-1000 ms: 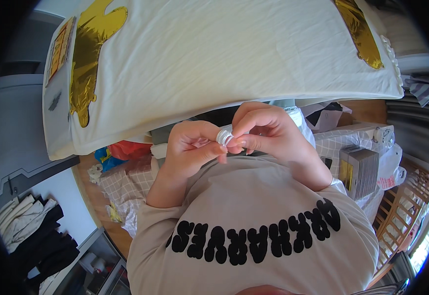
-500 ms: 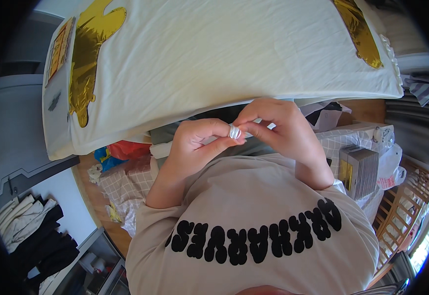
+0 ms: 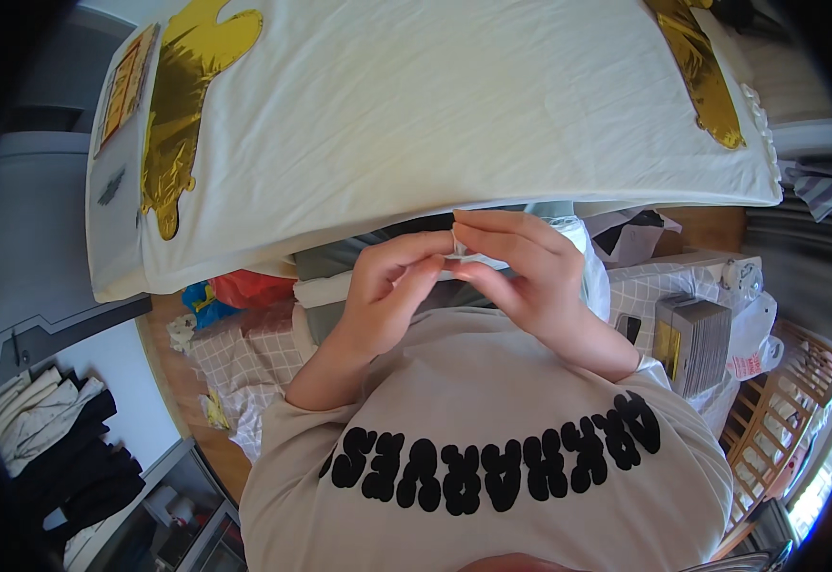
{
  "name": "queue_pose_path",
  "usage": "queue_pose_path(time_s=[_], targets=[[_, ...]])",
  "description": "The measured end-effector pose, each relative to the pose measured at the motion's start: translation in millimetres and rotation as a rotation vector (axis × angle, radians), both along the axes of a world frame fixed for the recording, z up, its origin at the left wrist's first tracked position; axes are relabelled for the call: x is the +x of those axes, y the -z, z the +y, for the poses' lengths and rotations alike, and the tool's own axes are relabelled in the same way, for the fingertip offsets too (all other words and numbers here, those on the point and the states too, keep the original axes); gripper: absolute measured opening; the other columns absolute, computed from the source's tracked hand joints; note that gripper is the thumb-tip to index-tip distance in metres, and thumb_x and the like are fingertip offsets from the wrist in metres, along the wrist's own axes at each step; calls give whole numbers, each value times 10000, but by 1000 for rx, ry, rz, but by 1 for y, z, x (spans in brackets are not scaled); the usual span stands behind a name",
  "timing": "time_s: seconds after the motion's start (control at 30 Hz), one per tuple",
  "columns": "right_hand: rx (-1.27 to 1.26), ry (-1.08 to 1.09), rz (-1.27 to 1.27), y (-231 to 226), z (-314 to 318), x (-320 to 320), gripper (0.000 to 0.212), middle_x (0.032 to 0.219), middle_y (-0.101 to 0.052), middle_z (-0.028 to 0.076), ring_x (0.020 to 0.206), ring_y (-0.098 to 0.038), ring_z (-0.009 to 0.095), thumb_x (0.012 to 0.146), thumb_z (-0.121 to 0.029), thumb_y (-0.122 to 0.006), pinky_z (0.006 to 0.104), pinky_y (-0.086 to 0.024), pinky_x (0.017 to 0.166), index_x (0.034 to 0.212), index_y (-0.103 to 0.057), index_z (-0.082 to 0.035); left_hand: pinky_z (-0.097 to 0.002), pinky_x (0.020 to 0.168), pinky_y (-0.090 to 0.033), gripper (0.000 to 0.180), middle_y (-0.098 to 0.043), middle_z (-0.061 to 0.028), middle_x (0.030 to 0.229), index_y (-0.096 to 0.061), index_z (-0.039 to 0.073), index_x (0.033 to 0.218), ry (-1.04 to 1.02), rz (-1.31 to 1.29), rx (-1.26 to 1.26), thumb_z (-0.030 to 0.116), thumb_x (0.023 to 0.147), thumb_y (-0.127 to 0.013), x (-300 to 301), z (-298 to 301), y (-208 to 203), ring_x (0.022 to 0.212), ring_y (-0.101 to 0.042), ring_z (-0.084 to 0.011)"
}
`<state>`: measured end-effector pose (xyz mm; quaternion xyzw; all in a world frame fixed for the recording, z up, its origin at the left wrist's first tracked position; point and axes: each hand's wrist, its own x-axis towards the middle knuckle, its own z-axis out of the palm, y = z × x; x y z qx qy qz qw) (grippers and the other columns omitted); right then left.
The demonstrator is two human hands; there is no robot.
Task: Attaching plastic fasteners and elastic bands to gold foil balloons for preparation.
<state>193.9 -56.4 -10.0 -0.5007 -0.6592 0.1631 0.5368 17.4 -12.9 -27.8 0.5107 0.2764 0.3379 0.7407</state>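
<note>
Just in front of the table's near edge, both hands meet at the fingertips. Between them is a small white item (image 3: 459, 248), mostly covered by the fingers; its kind is hard to make out. My left hand (image 3: 387, 291) pinches it from the left, thumb below and index finger above. From the other side my right hand (image 3: 530, 276) closes on it with thumb and bent fingers. Beyond them a cream cloth (image 3: 387, 114) covers the table, carrying a gold foil shape (image 3: 176, 124) at the left and another gold foil piece (image 3: 707, 86) at the far right.
At the right a stack of grey, flat pieces (image 3: 697, 343) stands on checked cloth, beside a dark phone-like object (image 3: 629, 329) and a clear plastic bag (image 3: 751, 334). A wooden slatted rail (image 3: 778, 410) is farther right. Red plastic (image 3: 249, 288) and folded clothes (image 3: 44, 415) lie leftward.
The white item showed as a wound coil at my left fingertips earlier; now fingers cover most of it. My right hand has turned and moved lower, its fingers straighter, and the view has shifted slightly.
</note>
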Motion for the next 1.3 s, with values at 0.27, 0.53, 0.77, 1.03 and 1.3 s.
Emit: queue_pose_path(time_s=[0.27,0.53,0.77,1.03,1.3], targets=[[-156,-135,221,9,1,4,169,932,-682,129,810,-655,197,726,36,-716,278,-513,712,883,-676,-10,-258,729,-438,227,-647,-78,902,-644,-45,1004,25,32,132,135,957,-515,-1,3,8,822,-560,-106],[-285,-284,243,1,5,9,166,916,-660,91,831,-623,170,722,69,-694,276,-485,736,855,-648,-20,-233,643,-424,138,-637,-69,798,-681,-23,952,7,140,283,85,891,-621,-3,5,-8,724,-568,-103],[-556,-516,908,5,1,4,171,911,-555,45,850,-538,123,796,13,-699,256,-435,768,911,-581,-35,-234,623,-422,149,-639,-57,788,-695,6,996,75,70,188,70,871,-647,-4,2,-16,720,-570,-100],[-565,-543,974,-3,-1,2,160,898,-548,45,814,-515,112,804,-28,-708,241,-414,725,899,-581,-47,-226,642,-407,144,-645,-97,862,-679,-39,986,92,40,262,-7,851,-640,-4,-1,-18,748,-564,-117],[-543,-620,1002,-2,-3,5,131,938,-570,26,875,-550,99,850,1,-668,247,-447,784,950,-589,-27,-225,602,-389,131,-642,-93,828,-687,-34,949,97,71,301,-24,820,-666,-4,-1,-23,699,-550,-111]])
